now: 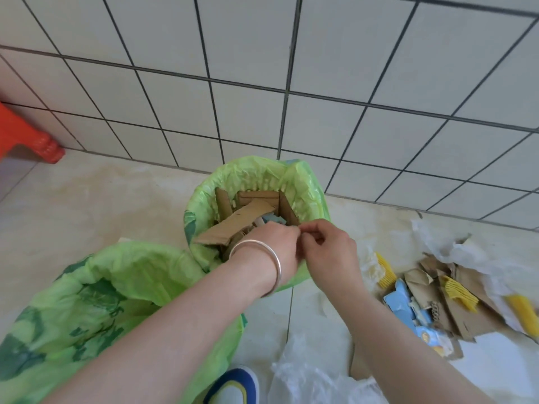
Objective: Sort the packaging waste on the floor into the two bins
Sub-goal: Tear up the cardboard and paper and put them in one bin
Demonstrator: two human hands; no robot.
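Note:
Against the tiled wall stands a bin with a green liner (309, 182), filled with brown cardboard pieces (233, 225) and a bit of blue card. A second green-lined bin (87, 287) sits nearer, at lower left; I see nothing in it. My left hand (271, 243), a silver bangle on its wrist, and my right hand (329, 252) meet over the far bin's near rim. Both pinch a tiny scrap between their fingertips, too small to identify. Loose waste (455, 295) lies on the floor to the right: torn cardboard, yellow corrugated strips, blue printed card.
Crumpled clear plastic film (306, 377) lies on the floor at bottom centre and behind the pile at right. A red plastic stool (26, 138) stands at the far left by the wall. My blue and white shoe (233, 386) shows between the near bin and the plastic.

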